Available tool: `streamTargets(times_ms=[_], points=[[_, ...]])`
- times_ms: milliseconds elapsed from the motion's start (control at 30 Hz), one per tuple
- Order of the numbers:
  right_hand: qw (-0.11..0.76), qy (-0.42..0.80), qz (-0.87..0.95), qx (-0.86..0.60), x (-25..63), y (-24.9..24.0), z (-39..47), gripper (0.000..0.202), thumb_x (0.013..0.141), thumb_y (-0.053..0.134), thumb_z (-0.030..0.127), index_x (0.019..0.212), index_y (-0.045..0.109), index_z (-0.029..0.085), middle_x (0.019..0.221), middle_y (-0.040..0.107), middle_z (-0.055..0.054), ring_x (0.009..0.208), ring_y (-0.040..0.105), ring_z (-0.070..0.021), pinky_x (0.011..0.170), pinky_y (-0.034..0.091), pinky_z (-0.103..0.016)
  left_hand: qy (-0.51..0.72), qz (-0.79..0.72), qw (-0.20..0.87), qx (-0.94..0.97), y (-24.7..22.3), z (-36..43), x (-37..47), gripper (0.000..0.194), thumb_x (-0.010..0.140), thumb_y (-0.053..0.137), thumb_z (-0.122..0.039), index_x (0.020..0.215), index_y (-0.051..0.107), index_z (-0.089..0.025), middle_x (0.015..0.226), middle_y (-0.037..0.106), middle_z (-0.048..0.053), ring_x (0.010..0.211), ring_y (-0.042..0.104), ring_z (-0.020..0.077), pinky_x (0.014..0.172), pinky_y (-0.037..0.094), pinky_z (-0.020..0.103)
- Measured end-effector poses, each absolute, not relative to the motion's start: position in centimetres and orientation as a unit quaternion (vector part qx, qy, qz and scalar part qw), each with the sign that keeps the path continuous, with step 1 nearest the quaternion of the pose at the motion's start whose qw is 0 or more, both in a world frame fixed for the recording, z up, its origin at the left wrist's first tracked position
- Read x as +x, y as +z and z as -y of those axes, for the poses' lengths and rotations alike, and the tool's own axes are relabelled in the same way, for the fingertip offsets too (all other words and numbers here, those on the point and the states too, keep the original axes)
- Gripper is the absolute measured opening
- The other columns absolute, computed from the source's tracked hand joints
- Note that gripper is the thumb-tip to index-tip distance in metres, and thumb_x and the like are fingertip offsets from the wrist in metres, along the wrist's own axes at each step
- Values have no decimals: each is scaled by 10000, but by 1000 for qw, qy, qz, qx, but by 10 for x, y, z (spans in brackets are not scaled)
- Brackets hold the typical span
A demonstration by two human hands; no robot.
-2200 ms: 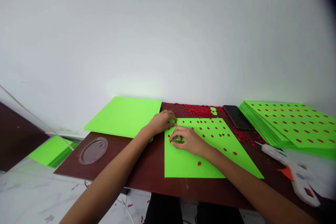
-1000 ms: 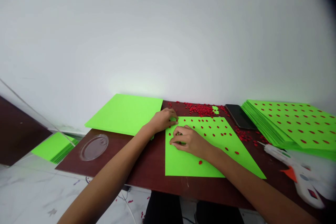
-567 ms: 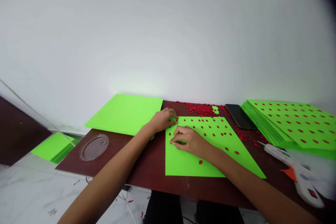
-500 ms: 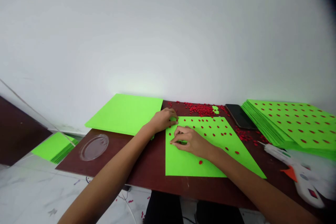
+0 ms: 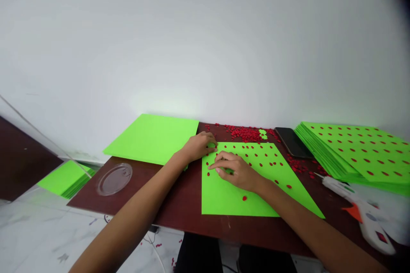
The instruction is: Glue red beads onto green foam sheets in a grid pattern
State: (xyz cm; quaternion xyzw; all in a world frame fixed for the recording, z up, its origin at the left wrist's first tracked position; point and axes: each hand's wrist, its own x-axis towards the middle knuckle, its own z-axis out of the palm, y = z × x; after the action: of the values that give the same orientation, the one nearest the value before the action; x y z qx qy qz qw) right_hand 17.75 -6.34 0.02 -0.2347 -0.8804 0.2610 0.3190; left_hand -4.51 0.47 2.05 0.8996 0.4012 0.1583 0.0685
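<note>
A bright green sheet [image 5: 230,202] lies flat on the dark red-brown table, dotted with rows of small red pieces. My left hand [image 5: 201,145] rests at its upper left edge with the fingers lying on the sheet. Over the left part of the sheet is my right hand [image 5: 235,169], index finger stretched out and thumb apart, holding nothing that I can see. Just below that fingertip sits a small red piece [image 5: 208,174]. Another loose red piece [image 5: 244,198] lies lower on the sheet. The right hand and forearm hide some of the dots.
A heap of red pieces [image 5: 243,132] lies behind the sheet, with a phone [image 5: 294,143] beside it. To the right are a stack of dotted green sheets [image 5: 355,153] and a white glue gun [image 5: 358,211]. Plain green sheets [image 5: 153,136] and a clear round lid [image 5: 115,179] are left.
My right hand has let go of a red piece, which now lies on the sheet near the left edge. Its thumb and index finger have parted. My left hand has stayed in place.
</note>
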Motion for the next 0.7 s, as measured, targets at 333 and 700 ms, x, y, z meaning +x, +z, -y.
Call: streamTargets(times_ms=[333, 700], points=[[254, 187, 919, -237, 173, 3, 65, 196, 976, 659, 222, 1063, 821, 293, 1120, 684, -48, 947, 674, -195, 993, 442, -432, 159, -392, 68, 903, 22, -4, -46, 149, 966, 676, -273, 1060, 777, -215, 1158, 718, 75, 1080, 654, 243, 959, 535, 366], [420, -46, 588, -690, 341, 29, 158, 359, 944, 566, 538, 1034, 762, 252, 1017, 763, -71, 805, 698, -272, 770, 522, -413, 152, -392, 72, 904, 21, -7, -49, 200, 984, 641, -324, 1102, 771, -229, 1234, 708, 72, 1172, 646, 262, 974, 534, 366]])
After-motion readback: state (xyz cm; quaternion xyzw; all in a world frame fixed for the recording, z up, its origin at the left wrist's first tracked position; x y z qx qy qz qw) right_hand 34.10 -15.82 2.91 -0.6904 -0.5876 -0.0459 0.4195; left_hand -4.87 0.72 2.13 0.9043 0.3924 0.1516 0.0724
